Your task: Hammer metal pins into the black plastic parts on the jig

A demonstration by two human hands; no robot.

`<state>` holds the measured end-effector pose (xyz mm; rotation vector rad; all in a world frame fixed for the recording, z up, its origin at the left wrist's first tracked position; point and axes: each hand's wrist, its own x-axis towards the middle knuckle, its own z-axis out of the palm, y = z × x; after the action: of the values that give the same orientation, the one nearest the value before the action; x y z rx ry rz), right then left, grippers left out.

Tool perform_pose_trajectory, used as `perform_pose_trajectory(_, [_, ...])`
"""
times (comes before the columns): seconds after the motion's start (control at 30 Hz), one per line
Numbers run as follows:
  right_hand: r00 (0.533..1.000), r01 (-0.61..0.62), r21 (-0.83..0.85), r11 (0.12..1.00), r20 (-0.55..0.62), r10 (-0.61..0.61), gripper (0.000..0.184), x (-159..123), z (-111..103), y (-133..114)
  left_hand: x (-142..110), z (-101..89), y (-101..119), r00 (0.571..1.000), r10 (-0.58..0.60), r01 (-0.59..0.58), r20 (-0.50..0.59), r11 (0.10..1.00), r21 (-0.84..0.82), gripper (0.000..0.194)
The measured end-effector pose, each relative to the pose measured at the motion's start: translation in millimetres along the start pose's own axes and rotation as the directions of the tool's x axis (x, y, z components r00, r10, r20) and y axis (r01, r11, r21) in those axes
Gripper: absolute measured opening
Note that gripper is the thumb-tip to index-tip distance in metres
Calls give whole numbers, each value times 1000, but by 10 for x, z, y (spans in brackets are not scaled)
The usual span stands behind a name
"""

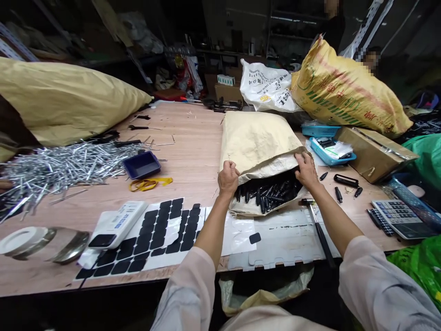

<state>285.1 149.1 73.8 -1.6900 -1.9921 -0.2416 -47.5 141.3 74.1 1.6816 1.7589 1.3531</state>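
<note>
A cream paper sack (257, 138) lies on the table in front of me with its mouth gaping towards me. Inside the opening many glossy black plastic pieces (270, 195) show. My left hand (228, 178) is closed on the sack's edge at the left corner of the mouth. At the right corner, my right hand (306, 170) grips the upper lip with its fingers curled over it. Below the sack a hammer (319, 232) with a black handle rests on a pale sheet (275, 239).
Left are a pile of thin metal rods (79, 165), a navy tray (142, 165), a jar (65, 243) and black sticker sheets (161, 225). Right are blue baskets (332, 154), a cardboard box (377, 151) and a calculator (396, 214). An open sack (265, 296) hangs below the table edge.
</note>
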Motion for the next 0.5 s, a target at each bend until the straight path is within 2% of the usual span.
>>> perform_pose_trajectory(0.07, [993, -13, 55, 998, 121, 6, 56, 155, 48, 106, -33, -18, 35, 989, 147, -147, 22, 988, 40, 20])
perform_pose_trajectory(0.1, [985, -52, 88, 995, 167, 36, 49, 223, 67, 132, -86, -8, 74, 964, 258, -262, 55, 961, 86, 21])
perform_pose_trajectory(0.17, [967, -161, 178, 971, 226, 119, 39, 341, 91, 142, -215, 63, 173, 879, 448, -474, 167, 861, 184, 22])
perform_pose_trajectory(0.2, [958, -216, 248, 944, 241, 156, 34, 393, 93, 134, -267, 120, 222, 838, 495, -540, 229, 810, 227, 25])
perform_pose_trajectory(0.23, [949, -263, 335, 905, 258, 180, 31, 441, 84, 127, -295, 185, 265, 816, 504, -572, 283, 775, 270, 28])
perform_pose_trajectory(0.27, [940, -308, 432, 847, 277, 200, 27, 485, 63, 125, -291, 250, 296, 819, 477, -567, 320, 760, 318, 30])
perform_pose_trajectory(0.3, [925, -358, 530, 769, 314, 214, 25, 525, 28, 133, -250, 305, 316, 841, 419, -530, 343, 766, 364, 29])
perform_pose_trajectory(0.37, [865, -491, 675, 551, 451, 219, 25, 584, -79, 186, -54, 361, 325, 893, 256, -405, 371, 817, 411, 23])
perform_pose_trajectory(0.4, [822, -562, 706, 432, 536, 193, 26, 601, -144, 230, 90, 352, 321, 897, 184, -347, 401, 855, 386, 19])
perform_pose_trajectory(0.43, [778, -621, 715, 322, 612, 143, 30, 610, -209, 279, 256, 318, 315, 886, 131, -294, 446, 901, 319, 15])
perform_pose_trajectory(0.5, [721, -685, 709, 167, 693, 18, 42, 606, -305, 375, 606, 191, 304, 821, 87, -157, 564, 985, 77, 9])
